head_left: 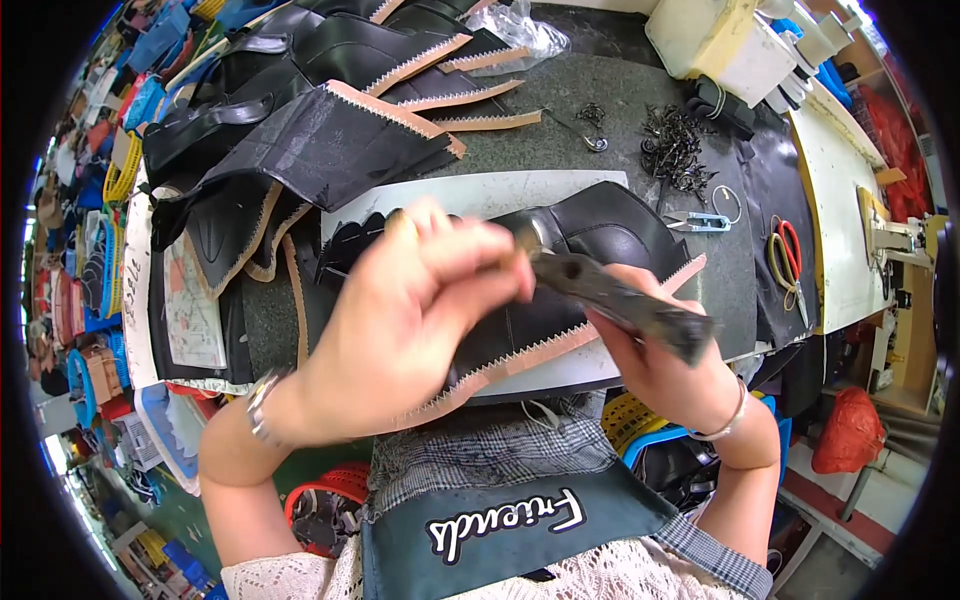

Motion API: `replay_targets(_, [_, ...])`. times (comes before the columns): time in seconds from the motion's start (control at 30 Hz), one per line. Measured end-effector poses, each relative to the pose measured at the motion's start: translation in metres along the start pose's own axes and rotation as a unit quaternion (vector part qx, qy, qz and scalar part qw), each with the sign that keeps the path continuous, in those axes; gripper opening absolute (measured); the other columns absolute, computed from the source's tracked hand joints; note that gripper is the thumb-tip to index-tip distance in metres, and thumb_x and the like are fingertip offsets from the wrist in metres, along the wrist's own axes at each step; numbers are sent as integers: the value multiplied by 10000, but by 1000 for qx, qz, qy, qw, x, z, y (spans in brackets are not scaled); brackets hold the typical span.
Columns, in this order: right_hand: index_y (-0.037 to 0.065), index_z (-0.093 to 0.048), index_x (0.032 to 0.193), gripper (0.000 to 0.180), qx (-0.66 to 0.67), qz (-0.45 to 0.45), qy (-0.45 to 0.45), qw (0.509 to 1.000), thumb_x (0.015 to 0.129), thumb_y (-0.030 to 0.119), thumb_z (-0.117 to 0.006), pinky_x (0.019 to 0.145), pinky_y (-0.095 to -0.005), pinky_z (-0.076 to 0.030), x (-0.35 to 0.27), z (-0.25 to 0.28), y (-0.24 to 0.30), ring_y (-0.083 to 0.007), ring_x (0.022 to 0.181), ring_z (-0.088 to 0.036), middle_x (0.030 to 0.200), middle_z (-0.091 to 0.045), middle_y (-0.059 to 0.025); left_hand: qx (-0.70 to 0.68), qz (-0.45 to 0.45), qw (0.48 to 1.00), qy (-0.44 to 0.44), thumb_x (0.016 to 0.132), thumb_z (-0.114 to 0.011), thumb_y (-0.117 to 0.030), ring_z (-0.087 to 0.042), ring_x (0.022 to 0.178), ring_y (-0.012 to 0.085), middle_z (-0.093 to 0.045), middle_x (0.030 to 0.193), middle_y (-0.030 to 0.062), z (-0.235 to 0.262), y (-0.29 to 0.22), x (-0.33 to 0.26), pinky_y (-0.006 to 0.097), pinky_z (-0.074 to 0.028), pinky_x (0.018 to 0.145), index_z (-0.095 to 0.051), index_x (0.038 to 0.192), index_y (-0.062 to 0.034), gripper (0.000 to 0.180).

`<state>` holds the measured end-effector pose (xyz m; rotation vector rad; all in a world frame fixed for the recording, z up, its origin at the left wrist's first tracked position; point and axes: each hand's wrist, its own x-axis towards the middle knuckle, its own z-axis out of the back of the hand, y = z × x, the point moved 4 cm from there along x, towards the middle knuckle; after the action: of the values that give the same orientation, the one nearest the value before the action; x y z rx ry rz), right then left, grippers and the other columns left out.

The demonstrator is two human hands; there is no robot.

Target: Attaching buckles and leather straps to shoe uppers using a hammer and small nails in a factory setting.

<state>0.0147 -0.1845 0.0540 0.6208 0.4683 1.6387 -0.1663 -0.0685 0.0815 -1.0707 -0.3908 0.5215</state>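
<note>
While both hands grip a dark tool (620,300), black zigzag-edged leather pieces (330,140) crowd behind.

Red-handled scissors (790,262), small snips (700,222), heap of black metal hooks (672,148).

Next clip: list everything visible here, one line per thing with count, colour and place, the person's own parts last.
Leather piece: one, black with tan zigzag edge, on the pale board under the hands.
Hand tool: one, dark metal, blurred, held over the piece.
Cut leather pieces: a stack, black with tan edges, upper left.
Metal hooks: a pile, dark, upper right.
Thread snips: one, pale blue, right of the board.
Scissors: one pair, red and yellow handles, far right.
Work table: one, dark grey.
Left hand: on the piece.
Right hand: grip closed on the hand tool.
</note>
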Motion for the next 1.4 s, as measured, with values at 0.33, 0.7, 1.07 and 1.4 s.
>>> replay_targets(0.33, [23, -489, 1036, 260, -73, -70, 94, 990, 835, 5, -652, 518, -426, -470, 8, -17, -15, -369, 623, -617, 796, -593, -155, -195, 126, 961, -149, 885, -635, 84, -681, 905, 150, -703, 969, 108, -21, 75, 3, 265, -560, 838, -660, 1006, 65, 124])
replay_targets(0.7, [9, -548, 1059, 249, -51, -74, 98, 991, 843, 27, -670, 559, -414, -489, 9, -13, -21, -358, 673, -645, 860, -617, -169, -173, 141, 959, -174, 874, -657, 40, -643, 729, 51, -703, 775, 33, -25, 82, 12, 214, -512, 643, -675, 902, 26, 36])
replay_targets(1.07, [-25, -605, 1084, 247, -83, 15, 27, 996, 871, 58, -699, 587, -317, -442, 22, 40, 13, -233, 630, -535, 888, -591, -138, 113, -18, 979, -171, 824, -689, 45, -660, 665, 148, -676, 744, 88, -27, 57, 17, 253, -521, 631, -668, 884, 18, 69])
replay_targets(1.4, [-64, -555, 1148, 332, -263, 112, 67, 956, 826, -13, -616, 619, -371, -522, 42, 48, 35, -288, 662, -639, 848, -641, -151, 226, -82, 958, -155, 782, -710, 53, -654, 655, 245, -673, 772, 136, -36, 51, 14, 303, -517, 590, -663, 858, 9, 100])
